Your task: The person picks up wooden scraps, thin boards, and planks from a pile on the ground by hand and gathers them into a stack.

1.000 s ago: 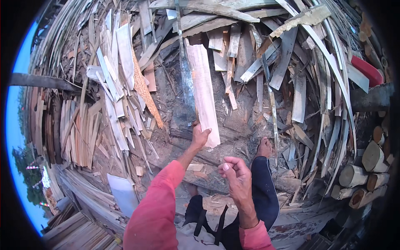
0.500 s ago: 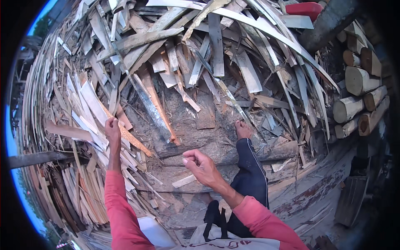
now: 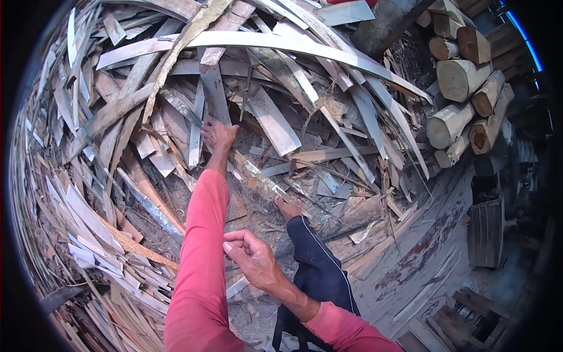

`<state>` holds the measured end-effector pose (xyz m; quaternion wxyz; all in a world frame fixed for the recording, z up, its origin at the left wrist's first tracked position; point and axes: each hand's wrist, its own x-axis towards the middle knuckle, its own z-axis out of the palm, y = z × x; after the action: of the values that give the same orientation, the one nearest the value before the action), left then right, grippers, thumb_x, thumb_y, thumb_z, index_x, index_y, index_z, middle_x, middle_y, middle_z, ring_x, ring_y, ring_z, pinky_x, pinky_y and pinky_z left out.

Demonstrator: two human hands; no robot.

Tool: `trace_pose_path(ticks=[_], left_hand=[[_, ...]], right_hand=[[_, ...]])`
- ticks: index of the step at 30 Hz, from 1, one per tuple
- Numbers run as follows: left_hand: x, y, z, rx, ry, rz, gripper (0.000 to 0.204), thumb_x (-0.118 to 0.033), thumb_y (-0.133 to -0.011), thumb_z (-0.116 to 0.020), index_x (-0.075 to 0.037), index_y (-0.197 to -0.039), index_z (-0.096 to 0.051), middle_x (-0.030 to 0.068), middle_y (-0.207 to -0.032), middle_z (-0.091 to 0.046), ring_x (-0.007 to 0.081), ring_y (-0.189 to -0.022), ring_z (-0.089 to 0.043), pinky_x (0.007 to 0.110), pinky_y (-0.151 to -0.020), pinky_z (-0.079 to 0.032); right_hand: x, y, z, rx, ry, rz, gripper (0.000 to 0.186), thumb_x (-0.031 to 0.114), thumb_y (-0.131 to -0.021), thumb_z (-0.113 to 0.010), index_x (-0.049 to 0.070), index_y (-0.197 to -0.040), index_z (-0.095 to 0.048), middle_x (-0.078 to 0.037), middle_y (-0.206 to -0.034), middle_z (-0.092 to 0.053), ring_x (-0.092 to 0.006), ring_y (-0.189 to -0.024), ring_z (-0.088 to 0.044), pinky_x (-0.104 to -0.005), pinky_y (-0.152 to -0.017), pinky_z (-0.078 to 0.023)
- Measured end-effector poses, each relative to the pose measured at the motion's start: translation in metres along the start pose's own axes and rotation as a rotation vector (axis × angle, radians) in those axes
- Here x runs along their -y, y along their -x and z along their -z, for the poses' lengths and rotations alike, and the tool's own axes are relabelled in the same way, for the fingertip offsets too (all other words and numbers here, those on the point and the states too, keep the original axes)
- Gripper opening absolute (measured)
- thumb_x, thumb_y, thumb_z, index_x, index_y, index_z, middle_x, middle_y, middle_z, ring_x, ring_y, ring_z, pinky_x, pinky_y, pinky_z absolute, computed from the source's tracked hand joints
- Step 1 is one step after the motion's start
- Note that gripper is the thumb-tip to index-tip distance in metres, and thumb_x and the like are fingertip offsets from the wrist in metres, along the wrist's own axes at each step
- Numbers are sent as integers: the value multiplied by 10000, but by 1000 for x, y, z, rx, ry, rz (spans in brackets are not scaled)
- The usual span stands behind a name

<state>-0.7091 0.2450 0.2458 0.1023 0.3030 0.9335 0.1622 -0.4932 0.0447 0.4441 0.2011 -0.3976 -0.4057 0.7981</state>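
My left hand [image 3: 219, 138] reaches forward over a long, narrow, weathered wood strip [image 3: 258, 176] in the scrap heap. Its thumb stands apart from the fingers, which bend down on the strip's far-left side; the fingertips are partly hidden. Just beyond that hand, a flat grey slat [image 3: 214, 94] slants down out of the pile. My right hand [image 3: 253, 259] hovers nearer to me, fingers curled in toward the thumb, and nothing shows in it. Below its fingers lies a small pale wood piece [image 3: 237, 287] on the ground.
A heap of wood offcuts [image 3: 129, 88] spreads across the far side, crossed by a long, curved pale strip [image 3: 252, 40]. More thin strips [image 3: 111, 264] pile up at left. Cut logs [image 3: 462, 81] are stacked at right. My bare foot [image 3: 288, 206] rests beside the heap.
My left hand has left the strips at the left and reached forward and right onto the heap. My right hand stays curled near my body. The view has turned to the right.
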Motion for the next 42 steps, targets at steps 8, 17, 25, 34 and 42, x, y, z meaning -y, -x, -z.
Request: trace_pose_path(ticks=[8,17,25,34,42], left_hand=[[17,40,64,87,324,-21,722,-272,-622,-762,70,-1109,-352,297,-1068,-520,430,-1002,-540,453,-877,-435],[162,340,95,253,506,138,868,-244,-613,-727,20,-1298,-264,290,-1118,-514,414,-1030,-538,453,-881,-435],[185,443,208,186,565,80,863,-191,-589,-716,37,-1291,-267,297,-1106,-527,410,-1005,-558,444,-861,-445],[379,723,277,790,425,263,903,-238,-601,-762,28,-1314,-276,258,-1173,-498,339,-1082,-525,374,-936,-415],[561,964,421,893,460,499,981,-359,-659,-770,-37,-1397,-209,206,-1354,-376,349,-1224,-397,402,-1020,-346]], right_hand=[[12,5,-1,13,-219,-22,276,197,-914,-559,0,-1103,-518,-25,-868,-610,-68,-750,-564,-208,-680,-464],[-43,19,-8,-93,0,95,277,190,-902,-573,-9,-1089,-525,-55,-891,-611,-108,-821,-582,-247,-747,-469],[-113,29,-14,-311,124,54,732,450,-819,-645,-31,-1289,-357,-200,-1207,-474,-244,-1081,-482,-356,-941,-380],[-188,53,0,-302,191,-9,850,528,-772,-657,-38,-1308,-319,-174,-1121,-539,-228,-1028,-510,-341,-897,-393],[-276,152,-66,-137,6,-509,613,264,-789,-681,47,-1244,-334,-161,-1093,-540,-312,-805,-626,-490,-650,-559]])
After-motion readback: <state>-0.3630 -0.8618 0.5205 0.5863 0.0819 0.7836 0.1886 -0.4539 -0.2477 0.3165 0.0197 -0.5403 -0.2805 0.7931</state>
